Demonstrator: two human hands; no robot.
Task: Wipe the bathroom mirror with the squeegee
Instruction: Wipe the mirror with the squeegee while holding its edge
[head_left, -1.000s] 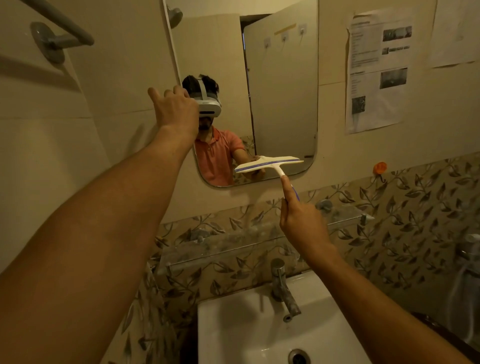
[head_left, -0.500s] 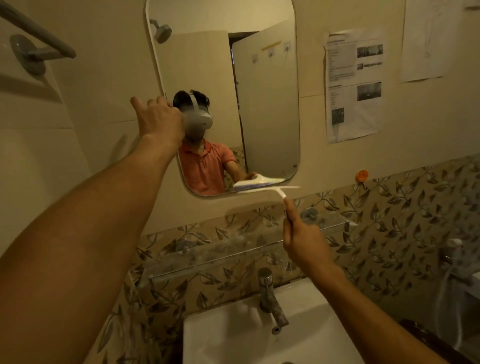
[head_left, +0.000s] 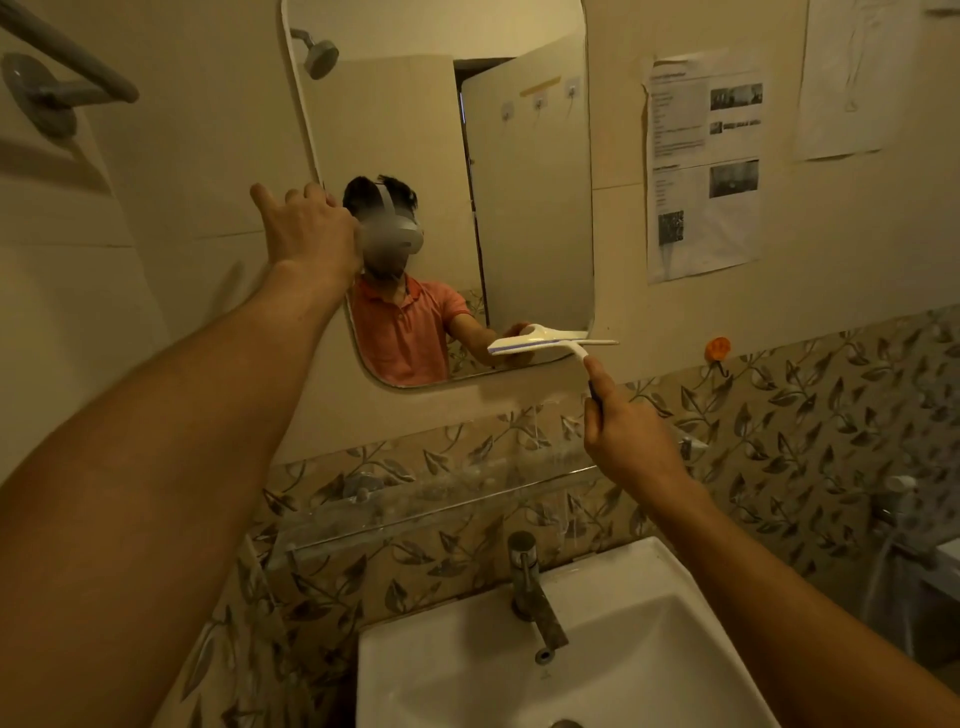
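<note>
The rounded bathroom mirror hangs on the beige wall above the basin. My right hand grips the handle of a white squeegee with a blue strip. Its blade lies level against the glass at the mirror's lower right corner and sticks out past the right edge. My left hand is raised to the mirror's left edge, fingers curled on the rim, holding it.
A white washbasin with a metal tap sits below. A glass shelf runs under the mirror. Printed sheets are taped to the wall on the right, an orange hook beneath them. A towel rail is at the upper left.
The squeegee has slid down the glass to the mirror's bottom right corner. My left hand stays on the left rim. My head has tilted up, showing more of the mirror.
</note>
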